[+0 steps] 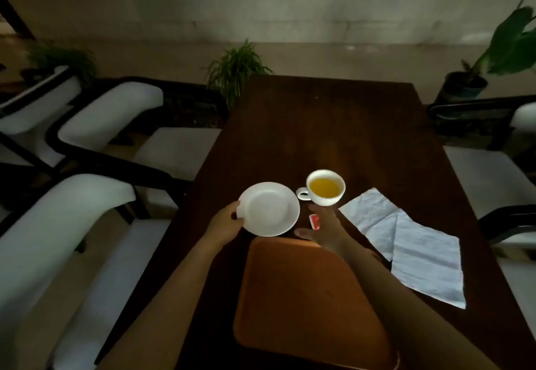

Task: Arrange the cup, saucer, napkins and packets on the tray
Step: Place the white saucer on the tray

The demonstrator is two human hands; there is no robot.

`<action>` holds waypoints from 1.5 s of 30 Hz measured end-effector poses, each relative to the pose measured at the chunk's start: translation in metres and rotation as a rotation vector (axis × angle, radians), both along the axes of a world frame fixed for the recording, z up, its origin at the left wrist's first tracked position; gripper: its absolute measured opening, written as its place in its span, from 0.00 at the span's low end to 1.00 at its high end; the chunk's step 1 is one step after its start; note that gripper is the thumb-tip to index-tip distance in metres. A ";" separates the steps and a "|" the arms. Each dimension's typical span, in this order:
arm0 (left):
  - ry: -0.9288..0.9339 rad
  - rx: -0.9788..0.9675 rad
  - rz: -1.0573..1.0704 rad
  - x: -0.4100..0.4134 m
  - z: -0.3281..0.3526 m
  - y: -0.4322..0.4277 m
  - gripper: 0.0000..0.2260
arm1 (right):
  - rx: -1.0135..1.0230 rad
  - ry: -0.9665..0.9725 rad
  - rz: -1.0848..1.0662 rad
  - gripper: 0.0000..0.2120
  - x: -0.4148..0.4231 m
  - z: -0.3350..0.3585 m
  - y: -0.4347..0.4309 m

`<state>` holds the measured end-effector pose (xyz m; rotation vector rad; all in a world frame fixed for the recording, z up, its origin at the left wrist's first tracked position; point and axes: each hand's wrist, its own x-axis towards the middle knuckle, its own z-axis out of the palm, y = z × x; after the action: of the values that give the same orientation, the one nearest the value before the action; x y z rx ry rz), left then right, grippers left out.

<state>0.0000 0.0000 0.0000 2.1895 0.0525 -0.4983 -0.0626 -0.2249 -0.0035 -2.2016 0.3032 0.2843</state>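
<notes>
Tray [304, 297] space nearest the wearer is seen bare, so nothing is judged placed yet. Just past its far edge the saucer [268, 208] is pinched at its left rim by the left hand [227, 224], apparently lifted for transfer. The right hand [324, 229] is held with a spread grip over the red packet [314, 221], nothing clasped. Two napkins [412, 248] lie on the tabletop [319, 126] to the right; farther off stands the filled cup [325, 187]. Next, the saucer should be set level on the tray, then the cup carried without spilling.
</notes>
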 end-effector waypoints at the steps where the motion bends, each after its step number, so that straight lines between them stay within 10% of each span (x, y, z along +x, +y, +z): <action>1: -0.017 0.009 -0.005 0.007 -0.003 0.001 0.21 | -0.020 0.018 -0.027 0.40 0.005 -0.006 0.005; 25: -0.133 0.355 -0.230 0.108 -0.059 -0.020 0.22 | -0.002 0.007 -0.337 0.36 0.060 -0.063 0.053; 45: -0.246 0.256 -0.059 -0.017 -0.031 -0.015 0.19 | 0.020 0.032 -0.185 0.41 -0.032 -0.033 0.033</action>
<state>-0.0172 -0.0151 -0.0306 2.4948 -0.0856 -0.2617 -0.0946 -0.1917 -0.0365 -2.1336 0.5160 0.2193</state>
